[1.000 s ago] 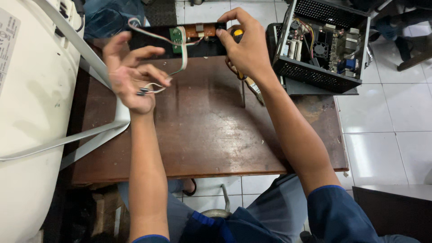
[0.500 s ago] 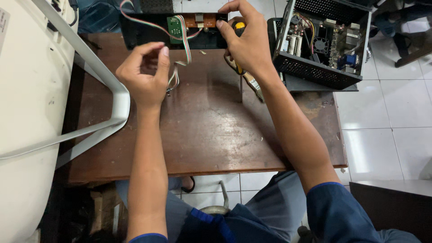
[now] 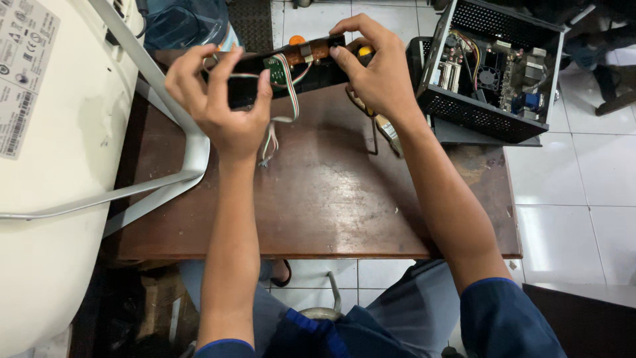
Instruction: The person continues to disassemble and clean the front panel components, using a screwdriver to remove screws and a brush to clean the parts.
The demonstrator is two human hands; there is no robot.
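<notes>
A: Your left hand (image 3: 222, 99) is wrapped around the left end of the long black module (image 3: 285, 73), fingers curled over its top, thumb pressed to its face.

B: And your right hand (image 3: 374, 69) pinches the other end, fingertips closed on the brown part beside the small green circuit board (image 3: 275, 66).

A: You're holding the module just above the far edge of the wooden table (image 3: 324, 192). Striped ribbon wires (image 3: 278, 122) dangle from it.

B: The open metal chassis (image 3: 490, 66) sits just right of your wrist.
</notes>
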